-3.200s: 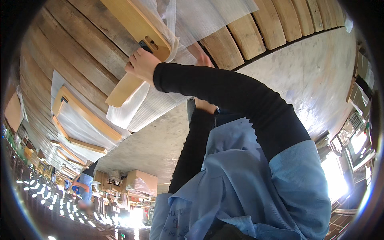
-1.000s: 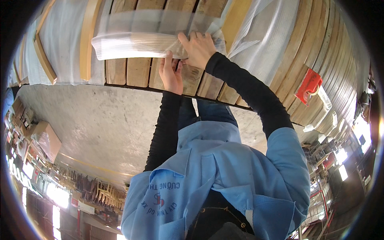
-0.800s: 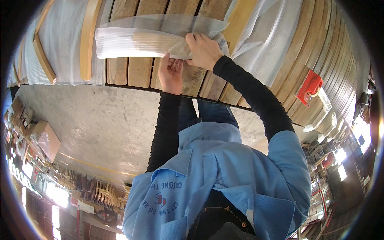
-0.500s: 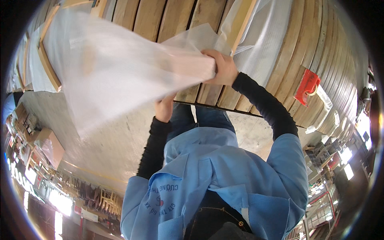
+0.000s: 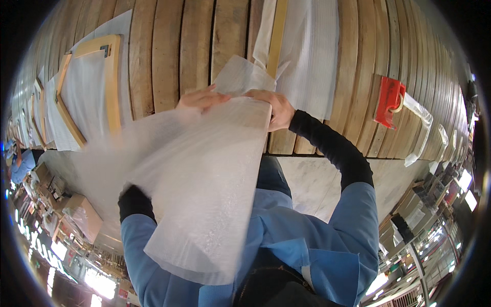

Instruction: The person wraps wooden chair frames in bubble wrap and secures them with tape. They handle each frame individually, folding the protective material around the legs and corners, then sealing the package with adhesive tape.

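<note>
A large translucent white foam sheet (image 5: 215,189) hangs from both hands down across my front, its lower part over my blue jacket. At its upper right corner, my right hand (image 5: 279,108) is closed with the fingers bent over the edge. My left hand (image 5: 199,100), a little blurred, reaches along the same upper edge with its fingers on the foam; the sheet covers that wrist and part of the forearm. A flap of foam (image 5: 243,74) sticks up beyond the fingers, over the slatted table (image 5: 197,46). Whatever lies inside the folds is hidden.
A wooden bar (image 5: 277,38) lies on foam (image 5: 309,61) just beyond my right hand. Leftward are wooden frames (image 5: 111,84) on foam. A red tape dispenser (image 5: 389,102) with clear tape strips (image 5: 420,123) sits at the right. A cardboard box (image 5: 84,217) stands on the floor.
The foam sheet has swung from the left down over my front. My left hand has risen from below the table edge to the sheet's upper edge, beside my right hand.
</note>
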Demonstrator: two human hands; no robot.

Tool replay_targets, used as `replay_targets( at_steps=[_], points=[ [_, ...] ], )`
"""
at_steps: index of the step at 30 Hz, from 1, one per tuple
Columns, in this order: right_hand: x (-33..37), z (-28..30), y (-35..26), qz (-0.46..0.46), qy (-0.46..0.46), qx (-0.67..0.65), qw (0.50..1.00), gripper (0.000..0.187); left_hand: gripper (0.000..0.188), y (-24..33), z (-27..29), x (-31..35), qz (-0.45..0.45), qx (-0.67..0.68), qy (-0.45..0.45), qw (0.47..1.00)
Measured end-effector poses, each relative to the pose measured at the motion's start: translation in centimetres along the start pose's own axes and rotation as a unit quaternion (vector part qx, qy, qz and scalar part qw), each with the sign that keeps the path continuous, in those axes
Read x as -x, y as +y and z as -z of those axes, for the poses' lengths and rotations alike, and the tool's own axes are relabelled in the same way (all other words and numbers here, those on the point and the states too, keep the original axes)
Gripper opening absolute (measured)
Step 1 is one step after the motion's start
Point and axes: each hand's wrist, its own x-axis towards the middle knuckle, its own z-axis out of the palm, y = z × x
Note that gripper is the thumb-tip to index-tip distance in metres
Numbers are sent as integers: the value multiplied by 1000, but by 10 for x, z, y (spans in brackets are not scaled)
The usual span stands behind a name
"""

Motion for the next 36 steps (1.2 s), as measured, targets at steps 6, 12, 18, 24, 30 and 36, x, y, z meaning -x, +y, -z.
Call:
replay_targets(
  at_steps=[6,12,18,24,30,36],
  points=[
    [36,6,-6,-9,83,42,996,92,43,51,-138,28,169,27,52,984],
    [67,-27,-62,-270,250,-15,930,97,47,103,-186,2,155,-35,20,987],
    [89,-35,-81,-321,315,-58,891,96,51,138,-225,-8,127,-37,-20,991],
    [67,-33,-102,-284,290,-53,912,95,56,155,-218,6,123,-22,-49,991],
    [56,-13,-112,-232,260,-1,937,95,59,113,-151,46,34,26,-12,999],
    [52,-21,-73,-259,252,99,927,92,118,170,5,-85,-22,-41,63,997]
  ],
)
